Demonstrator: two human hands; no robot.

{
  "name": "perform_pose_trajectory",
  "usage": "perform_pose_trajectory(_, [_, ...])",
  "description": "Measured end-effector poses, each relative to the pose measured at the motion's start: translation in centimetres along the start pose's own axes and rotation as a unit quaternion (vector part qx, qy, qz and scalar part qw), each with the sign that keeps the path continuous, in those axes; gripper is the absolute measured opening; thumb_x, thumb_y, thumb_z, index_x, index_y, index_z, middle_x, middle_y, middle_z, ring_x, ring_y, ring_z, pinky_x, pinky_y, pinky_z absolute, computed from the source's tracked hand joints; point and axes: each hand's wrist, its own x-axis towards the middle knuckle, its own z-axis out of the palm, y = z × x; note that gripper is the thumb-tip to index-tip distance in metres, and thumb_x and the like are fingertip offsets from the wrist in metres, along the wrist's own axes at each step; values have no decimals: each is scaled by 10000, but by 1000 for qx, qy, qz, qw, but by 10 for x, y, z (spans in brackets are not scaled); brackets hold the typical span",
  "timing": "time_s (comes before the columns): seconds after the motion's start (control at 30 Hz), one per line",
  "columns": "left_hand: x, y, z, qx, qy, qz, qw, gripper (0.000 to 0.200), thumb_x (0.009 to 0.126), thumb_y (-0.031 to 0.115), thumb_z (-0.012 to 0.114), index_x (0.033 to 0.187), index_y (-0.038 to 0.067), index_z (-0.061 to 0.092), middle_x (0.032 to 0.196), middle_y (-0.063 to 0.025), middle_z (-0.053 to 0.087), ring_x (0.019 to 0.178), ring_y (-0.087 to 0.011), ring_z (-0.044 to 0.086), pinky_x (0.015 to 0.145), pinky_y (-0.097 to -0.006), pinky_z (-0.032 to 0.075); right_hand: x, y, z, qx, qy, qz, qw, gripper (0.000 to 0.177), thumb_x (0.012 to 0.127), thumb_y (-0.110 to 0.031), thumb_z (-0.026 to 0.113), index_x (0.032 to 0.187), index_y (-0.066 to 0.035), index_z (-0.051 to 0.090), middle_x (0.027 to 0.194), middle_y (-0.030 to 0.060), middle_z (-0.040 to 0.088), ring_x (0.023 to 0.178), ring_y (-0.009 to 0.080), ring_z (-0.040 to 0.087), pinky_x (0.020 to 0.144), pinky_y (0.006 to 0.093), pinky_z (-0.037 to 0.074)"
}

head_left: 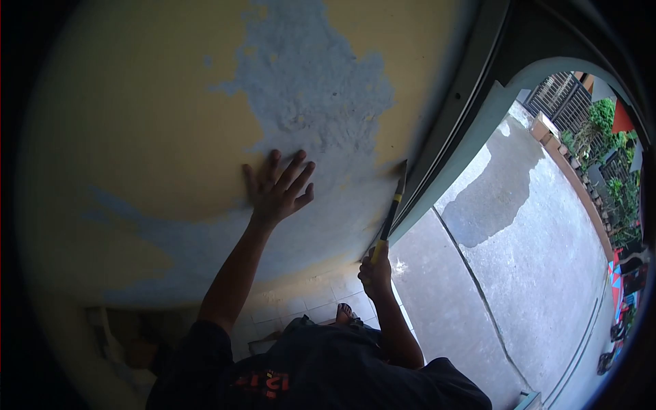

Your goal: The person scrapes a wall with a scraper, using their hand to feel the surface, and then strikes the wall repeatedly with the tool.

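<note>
Our dark shirt (328,383) fills the lower edge of the view, with red lettering (263,381) across its front. Beyond it we face a wall (164,157) of yellow paint broken by a large, rough grey-blue patch (314,75), which spreads down and away to the left. Our left hand (277,191) lies against this wall at the lower part of the patch, its fingers splayed and its grip released; how hard the palm presses, we cannot tell. Our right hand (376,270) is lower and further right, clenched around the yellow end of a scraper (391,215). That tool slants upward from our fist, its black and yellow handle leading to a blade (402,176) at the wall's right edge, just beside a dark frame (454,116). Whether the blade's edge touches the paint, we cannot tell. Below, one of our feet (345,313) shows on pale floor tiles (301,304). To the right of the frame we see paved ground (547,273) with a darker grey stain (488,191), then a low border (576,179), green plants (601,116) and a dark slatted fence (560,96).
</note>
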Motion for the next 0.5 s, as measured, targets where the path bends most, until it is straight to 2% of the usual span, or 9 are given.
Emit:
perform_pose_trajectory(0.07, [0, 0, -1, 4, 3, -6, 1000, 575, 791, 460, 630, 1344, 350, 513, 1472, 69, 416, 1431, -299, 240, 1074, -716, -8, -3, 11, 0, 26, 88, -34, 995, 446, 921, -624, 454, 837, -186, 443, 574, -34, 373, 402, 73, 336, 348, 205, 255])
perform_pose_trajectory(0.23, [0, 0, -5, -41, -22, -7, 999, 581, 777, 449, 638, 1337, 349, 517, 1481, 87, 399, 1431, -289, 240, 1077, -709, 9, -16, 62, -65, -36, 109, 6, 993, 487, 909, -652, 437, 798, -179, 411, 494, -30, 344, 353, 109, 315, 339, 262, 270])
perform_pose_trajectory(0.3, [2, 4, -23, -60, -34, -10, 998, 601, 768, 426, 650, 1344, 333, 507, 1498, 49, 376, 1431, -296, 237, 1076, -715, 36, -26, 86, -94, -52, 113, 18, 992, 476, 902, -648, 459, 797, -184, 424, 484, -42, 319, 353, 102, 304, 331, 258, 250])
perform_pose_trajectory(0.33, [0, 10, -38, -113, -101, -9, 988, 600, 769, 405, 651, 1345, 325, 503, 1503, 19, 367, 1430, -302, 235, 1072, -722, 53, -29, 98, -109, -98, 159, 45, 981, 480, 902, -645, 462, 829, -171, 429, 488, -36, 318, 357, 105, 309, 332, 259, 258])
perform_pose_trajectory(0.37, [-6, 15, -53, -165, -168, -8, 972, 600, 771, 385, 652, 1346, 316, 499, 1508, -11, 358, 1430, -309, 233, 1067, -729, 69, -31, 108, -120, -144, 204, 72, 966, 486, 901, -642, 464, 860, -158, 433, 493, -31, 317, 360, 109, 313, 334, 260, 266])
perform_pose_trajectory(0.4, [-19, 21, -70, -231, -184, 26, 955, 584, 785, 339, 642, 1347, 282, 495, 1514, -53, 340, 1426, -325, 239, 1071, -724, 102, -34, 116, -133, -111, 196, 87, 970, 493, 899, -637, 472, 887, -146, 431, 498, -26, 316, 364, 112, 316, 336, 260, 273])
perform_pose_trajectory(0.43, [-31, 25, -88, -311, -209, 61, 925, 545, 787, 303, 638, 1318, 247, 530, 1506, -57, 355, 1419, -324, 258, 1114, -656, 132, -37, 121, -141, -77, 188, 102, 974, 501, 898, -632, 480, 913, -133, 428, 503, -21, 315, 367, 116, 320, 338, 259, 279])
perform_pose_trajectory(0.47, [-56, 28, -95, -402, -271, 57, 873, 513, 807, 322, 642, 1301, 223, 550, 1516, -74, 332, 1435, -300, 226, 1151, -558, 171, -36, 128, -144, -65, 211, 105, 970, 500, 894, -623, 496, 914, -129, 422, 511, -18, 312, 373, 116, 323, 337, 255, 275])
perform_pose_trajectory(0.5, [-103, 33, -90, -496, -362, -37, 788, 501, 830, 342, 639, 1307, 217, 551, 1506, -87, 349, 1424, -291, 255, 1157, -527, 178, -40, 133, -142, -63, 211, 100, 970, 494, 889, -617, 511, 915, -131, 425, 509, -23, 307, 373, 115, 319, 332, 250, 266])
